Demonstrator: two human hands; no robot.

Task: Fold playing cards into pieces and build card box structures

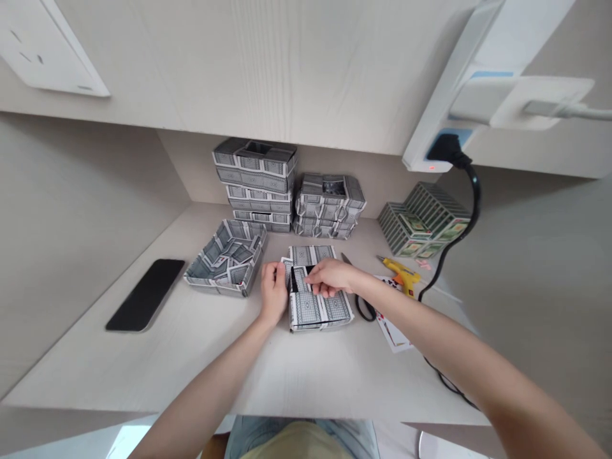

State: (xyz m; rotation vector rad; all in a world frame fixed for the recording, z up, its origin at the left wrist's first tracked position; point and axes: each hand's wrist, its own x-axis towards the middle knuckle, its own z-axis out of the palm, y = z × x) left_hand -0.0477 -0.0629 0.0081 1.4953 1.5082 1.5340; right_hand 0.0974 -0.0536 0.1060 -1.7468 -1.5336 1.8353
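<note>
A box built of grey-backed playing cards [320, 309] lies on the desk in front of me, with a dark opening in its top. My left hand [274, 294] is at the box's left side, its fingers closed on a card [287, 262] that stands up beside the box. Over the opening, my right hand [329, 276] pinches a card [300, 279] that lies across the gap. Left of my hands is an open card tray [227, 258] with loose cards inside.
Stacked card boxes [261, 182] [329, 204] stand at the back. A black phone [146, 294] lies left. On the right are green card boxes [423, 220], a yellow glue gun [402, 274], black scissors [366, 309], a white sheet [394, 335] and a black cable [473, 210].
</note>
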